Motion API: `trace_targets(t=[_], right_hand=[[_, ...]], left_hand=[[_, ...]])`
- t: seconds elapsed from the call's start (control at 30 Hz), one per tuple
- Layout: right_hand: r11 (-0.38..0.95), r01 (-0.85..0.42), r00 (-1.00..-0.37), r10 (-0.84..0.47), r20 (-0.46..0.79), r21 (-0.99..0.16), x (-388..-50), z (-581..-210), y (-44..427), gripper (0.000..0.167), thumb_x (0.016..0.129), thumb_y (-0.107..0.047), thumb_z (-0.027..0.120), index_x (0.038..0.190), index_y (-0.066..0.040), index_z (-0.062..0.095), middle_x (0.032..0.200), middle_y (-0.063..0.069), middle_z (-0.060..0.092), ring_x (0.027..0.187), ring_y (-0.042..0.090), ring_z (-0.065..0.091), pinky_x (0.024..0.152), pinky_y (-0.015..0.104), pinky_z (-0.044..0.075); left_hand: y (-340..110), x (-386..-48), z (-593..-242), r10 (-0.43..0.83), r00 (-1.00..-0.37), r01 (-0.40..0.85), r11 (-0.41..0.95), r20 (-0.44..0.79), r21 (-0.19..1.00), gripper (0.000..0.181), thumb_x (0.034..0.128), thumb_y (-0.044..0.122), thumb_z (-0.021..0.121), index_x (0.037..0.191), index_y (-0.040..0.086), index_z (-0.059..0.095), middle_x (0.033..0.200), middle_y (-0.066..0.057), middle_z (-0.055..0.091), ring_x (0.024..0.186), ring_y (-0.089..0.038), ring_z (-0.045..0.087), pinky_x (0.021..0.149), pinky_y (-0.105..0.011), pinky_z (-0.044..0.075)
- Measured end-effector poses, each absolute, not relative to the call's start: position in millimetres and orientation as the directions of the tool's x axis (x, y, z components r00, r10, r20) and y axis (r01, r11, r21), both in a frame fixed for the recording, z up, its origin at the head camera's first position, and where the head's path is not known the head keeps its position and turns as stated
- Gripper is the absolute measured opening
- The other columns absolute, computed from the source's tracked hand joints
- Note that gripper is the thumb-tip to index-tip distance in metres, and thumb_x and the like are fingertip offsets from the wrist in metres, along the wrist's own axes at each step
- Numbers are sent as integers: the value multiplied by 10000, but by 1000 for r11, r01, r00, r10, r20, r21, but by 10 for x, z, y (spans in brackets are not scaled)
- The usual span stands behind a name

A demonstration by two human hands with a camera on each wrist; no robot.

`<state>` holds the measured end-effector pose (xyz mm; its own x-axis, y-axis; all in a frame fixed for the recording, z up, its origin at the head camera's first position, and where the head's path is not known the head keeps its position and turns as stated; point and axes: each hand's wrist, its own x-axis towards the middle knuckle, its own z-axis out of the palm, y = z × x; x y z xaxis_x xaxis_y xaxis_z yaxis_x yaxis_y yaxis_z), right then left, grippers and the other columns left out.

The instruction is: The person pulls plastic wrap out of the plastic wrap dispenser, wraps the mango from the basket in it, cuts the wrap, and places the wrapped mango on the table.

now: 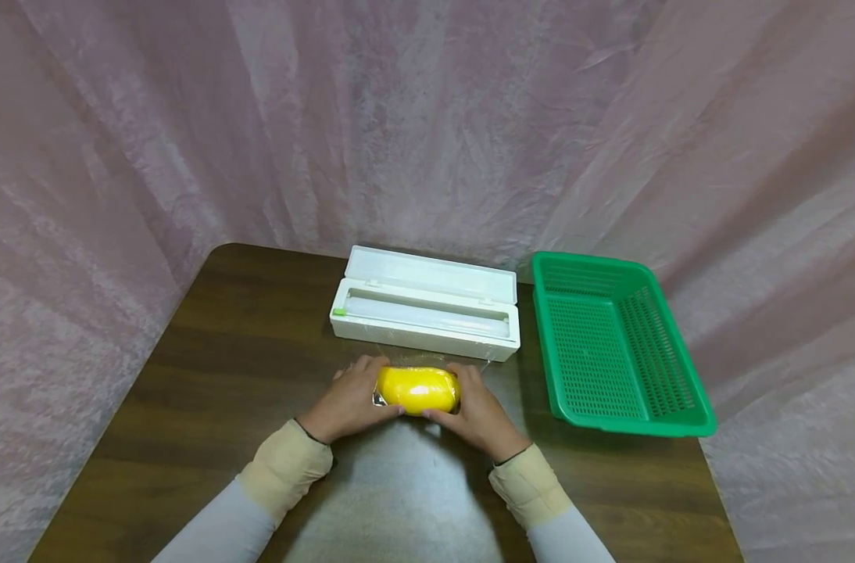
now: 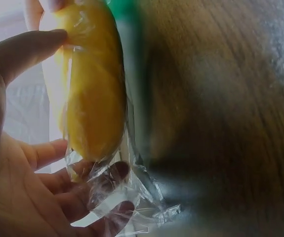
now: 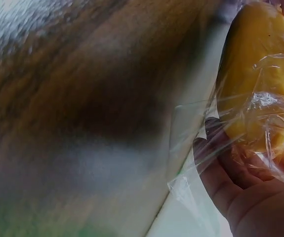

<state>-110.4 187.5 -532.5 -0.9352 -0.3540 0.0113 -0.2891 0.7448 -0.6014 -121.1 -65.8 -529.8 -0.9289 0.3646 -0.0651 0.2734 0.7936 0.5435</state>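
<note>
you hold the yellow object (image 1: 416, 389) just on your side of the white box (image 1: 427, 341), lying lengthwise along it. your left hand (image 1: 353, 399) and right hand (image 1: 477, 408) pinch its two ends, thumbs on the near side and fingers beyond, likely to steady it evenly and keep the clear film (image 2: 154, 195) snug; loose film bunches past the ends, among your fingers. whether it touches the table (image 1: 259, 336) you can't tell. the box's lid (image 1: 427, 274) stands open behind it, leaving the roll (image 1: 427, 314) within reach. the green basket (image 1: 631, 428) sits right of the box, probably to stay handy without crowding you.
</note>
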Motion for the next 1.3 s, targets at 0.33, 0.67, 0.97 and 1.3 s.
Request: trace_targets(t=[0.33,0.67,0.97,1.3], right_hand=[[724,-230,-951,-309,-8,-650,-1148,-5387,1894,758,844,-473,796,1403,-82,466,1210,105,526,963,179,536,865,360,476],[743,-177,-958,-281,-60,-645,-1180,-5263,1906,715,860,-527,759,1384,-104,519,1155,74,558,878,157,540,778,321,463],[733,-212,-953,-302,-30,-647,-1207,-5181,1933,654,894,-550,707,1348,-98,577,1155,54,596,904,151,546,791,324,466],[626,-184,-971,-237,40,-758,-1197,-5123,2043,479,1034,-375,570,1421,-95,556,1186,85,585,904,163,550,789,316,496]], left_hand=[[-631,-1178,-5264,360,-932,324,793,32,516,997,766,549,833,1535,96,387,1529,-159,438,1421,-373,425,1111,-669,333],[-469,-1192,-5240,484,-850,527,775,207,349,901,702,400,929,1450,146,494,1462,-113,488,1431,-339,407,1159,-659,281],[-444,-1210,-5240,488,-829,555,775,272,302,816,709,329,932,1405,174,533,1354,-97,542,1270,-292,518,1132,-605,307],[-449,-1238,-5172,504,-830,558,766,239,320,806,717,305,930,1408,146,547,1269,-96,596,1197,-295,561,1107,-586,325]])
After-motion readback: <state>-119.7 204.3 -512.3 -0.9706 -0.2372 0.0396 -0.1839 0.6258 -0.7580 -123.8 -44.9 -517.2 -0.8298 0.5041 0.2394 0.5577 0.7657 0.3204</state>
